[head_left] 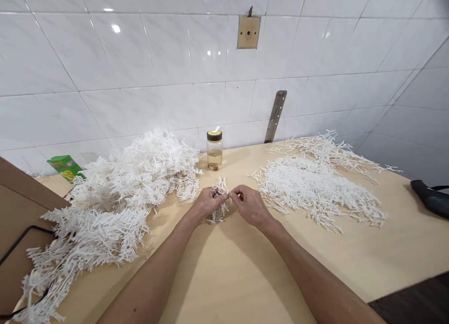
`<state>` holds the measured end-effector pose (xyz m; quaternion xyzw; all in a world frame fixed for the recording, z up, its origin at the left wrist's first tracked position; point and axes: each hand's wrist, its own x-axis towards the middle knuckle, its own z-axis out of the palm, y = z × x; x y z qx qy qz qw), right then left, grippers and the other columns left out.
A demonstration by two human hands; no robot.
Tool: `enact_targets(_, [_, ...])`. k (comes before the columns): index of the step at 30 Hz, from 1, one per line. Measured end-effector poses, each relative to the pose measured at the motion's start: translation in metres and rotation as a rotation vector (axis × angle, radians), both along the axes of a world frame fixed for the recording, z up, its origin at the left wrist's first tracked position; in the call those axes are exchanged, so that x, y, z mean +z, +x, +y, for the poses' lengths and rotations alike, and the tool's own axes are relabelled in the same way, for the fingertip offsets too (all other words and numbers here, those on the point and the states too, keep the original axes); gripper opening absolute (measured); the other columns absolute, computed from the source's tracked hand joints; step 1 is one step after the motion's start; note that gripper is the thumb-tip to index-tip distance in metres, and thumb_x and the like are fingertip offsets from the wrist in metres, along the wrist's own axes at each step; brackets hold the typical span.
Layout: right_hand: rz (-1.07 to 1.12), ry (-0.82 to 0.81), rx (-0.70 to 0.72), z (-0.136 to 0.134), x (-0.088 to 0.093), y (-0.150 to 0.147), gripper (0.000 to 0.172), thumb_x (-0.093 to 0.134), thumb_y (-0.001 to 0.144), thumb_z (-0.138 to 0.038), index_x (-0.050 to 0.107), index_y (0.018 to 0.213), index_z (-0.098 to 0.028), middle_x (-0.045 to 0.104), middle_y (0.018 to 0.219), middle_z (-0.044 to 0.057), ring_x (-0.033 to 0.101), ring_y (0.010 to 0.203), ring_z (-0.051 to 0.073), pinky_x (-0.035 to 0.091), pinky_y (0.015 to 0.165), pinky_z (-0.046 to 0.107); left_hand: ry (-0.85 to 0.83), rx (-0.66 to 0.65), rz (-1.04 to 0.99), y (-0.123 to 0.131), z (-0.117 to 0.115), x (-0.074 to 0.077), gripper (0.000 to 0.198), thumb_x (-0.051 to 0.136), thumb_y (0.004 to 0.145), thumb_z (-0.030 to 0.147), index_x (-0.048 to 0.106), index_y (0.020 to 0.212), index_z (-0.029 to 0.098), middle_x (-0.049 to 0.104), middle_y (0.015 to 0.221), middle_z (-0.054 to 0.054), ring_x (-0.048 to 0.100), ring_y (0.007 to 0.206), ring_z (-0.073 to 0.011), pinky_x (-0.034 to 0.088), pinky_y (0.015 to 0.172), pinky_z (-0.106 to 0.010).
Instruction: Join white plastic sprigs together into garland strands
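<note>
My left hand [206, 203] is closed around a small white plastic branch piece [220, 186] with many thin twigs. My right hand [247, 203] pinches the same piece from the right, fingertips meeting the left hand's at the middle of the wooden table [224, 268]. Part of the branch hangs below my left hand onto the tabletop. A large heap of white plastic branches [119, 193] lies to the left. A flatter spread of similar white branches [315, 183] lies to the right.
A small clear jar [214, 150] with a dark and yellow lid stands near the tiled wall. A green carton [66, 167] lies at the far left. A brown board [17, 207] and a black cable [21, 235] sit at the left, a black object [431, 197] at the right edge.
</note>
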<state>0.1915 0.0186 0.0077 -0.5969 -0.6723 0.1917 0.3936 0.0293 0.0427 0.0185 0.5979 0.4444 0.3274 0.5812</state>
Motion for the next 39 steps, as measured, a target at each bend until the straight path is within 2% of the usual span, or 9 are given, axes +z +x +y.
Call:
enact_targets(5, [0.053, -0.098, 0.109, 0.000, 0.002, 0.006, 0.030, 0.050, 0.086, -0.040, 0.067, 0.074, -0.018, 0.060, 0.061, 0.000, 0.052, 0.054, 0.013, 0.038, 0.054, 0.024, 0.118, 0.016, 0.065, -0.002, 0.003, -0.003, 0.034, 0.067, 0.070, 0.046, 0.050, 0.066, 0.017, 0.038, 0.054, 0.007, 0.033, 0.049, -0.0068, 0.027, 0.047, -0.021])
enact_targets(11, [0.204, -0.310, 0.203, 0.000, 0.000, 0.015, 0.029, 0.054, 0.083, -0.042, 0.068, 0.088, -0.017, 0.054, 0.057, -0.003, 0.045, 0.040, 0.009, 0.036, 0.041, 0.021, 0.174, -0.071, 0.161, -0.003, -0.003, 0.003, 0.029, 0.060, 0.077, 0.044, 0.054, 0.073, 0.016, 0.042, 0.056, 0.005, 0.037, 0.051, -0.0088, 0.027, 0.047, -0.021])
enact_targets(15, [0.076, -0.250, 0.221, -0.001, 0.005, 0.016, 0.027, 0.052, 0.084, -0.036, 0.072, 0.087, -0.018, 0.060, 0.061, -0.002, 0.049, 0.045, 0.010, 0.038, 0.046, 0.021, 0.182, -0.089, 0.186, -0.002, -0.006, 0.005, 0.028, 0.058, 0.078, 0.044, 0.054, 0.074, 0.016, 0.045, 0.057, 0.004, 0.039, 0.052, -0.0096, 0.028, 0.046, -0.021])
enact_targets(20, [-0.146, -0.073, 0.138, -0.003, 0.007, 0.010, 0.021, 0.052, 0.083, -0.022, 0.073, 0.080, -0.019, 0.071, 0.073, 0.003, 0.060, 0.067, 0.015, 0.041, 0.064, 0.025, 0.293, -0.034, 0.321, 0.000, -0.004, 0.002, 0.018, 0.054, 0.078, 0.033, 0.051, 0.068, 0.018, 0.046, 0.059, 0.003, 0.040, 0.054, -0.0110, 0.029, 0.048, -0.022])
enact_targets(27, [-0.395, -0.015, 0.103, -0.002, -0.006, 0.002, 0.019, 0.050, 0.080, -0.012, 0.067, 0.073, -0.018, 0.068, 0.074, 0.005, 0.058, 0.066, 0.016, 0.035, 0.062, 0.026, 0.395, 0.016, 0.503, 0.005, -0.006, -0.006, 0.010, 0.052, 0.073, 0.016, 0.054, 0.063, 0.019, 0.056, 0.058, -0.001, 0.045, 0.054, -0.0134, 0.029, 0.051, -0.023])
enact_targets(31, [-0.207, -0.004, 0.035, -0.002, -0.003, -0.001, 0.016, 0.052, 0.083, -0.019, 0.068, 0.079, -0.019, 0.070, 0.077, 0.004, 0.061, 0.070, 0.016, 0.040, 0.066, 0.026, 0.394, 0.039, 0.462, 0.005, -0.003, -0.006, 0.016, 0.050, 0.080, 0.026, 0.059, 0.068, 0.019, 0.058, 0.061, 0.000, 0.049, 0.058, -0.0146, 0.033, 0.056, -0.024])
enact_targets(33, [-0.071, -0.035, 0.015, -0.003, -0.001, -0.001, 0.017, 0.052, 0.085, -0.025, 0.068, 0.081, -0.020, 0.070, 0.073, 0.002, 0.062, 0.061, 0.015, 0.043, 0.063, 0.026, 0.399, 0.050, 0.412, 0.005, 0.000, -0.006, 0.020, 0.050, 0.081, 0.031, 0.061, 0.071, 0.018, 0.058, 0.064, 0.000, 0.050, 0.062, -0.0148, 0.034, 0.059, -0.024])
enact_targets(36, [0.135, -0.184, 0.052, -0.004, -0.001, -0.002, 0.021, 0.050, 0.086, -0.031, 0.066, 0.082, -0.020, 0.065, 0.061, -0.001, 0.057, 0.044, 0.013, 0.043, 0.051, 0.025, 0.373, 0.098, 0.376, 0.004, 0.004, -0.007, 0.024, 0.051, 0.080, 0.037, 0.060, 0.070, 0.017, 0.054, 0.062, 0.002, 0.049, 0.062, -0.0143, 0.033, 0.059, -0.024])
enact_targets(39, [0.281, -0.331, 0.050, -0.003, -0.002, -0.003, 0.020, 0.049, 0.086, -0.032, 0.064, 0.080, -0.019, 0.062, 0.056, -0.001, 0.059, 0.044, 0.014, 0.041, 0.043, 0.023, 0.384, 0.142, 0.407, 0.004, 0.005, -0.008, 0.025, 0.052, 0.080, 0.037, 0.059, 0.068, 0.017, 0.053, 0.060, 0.002, 0.048, 0.061, -0.0140, 0.032, 0.058, -0.024])
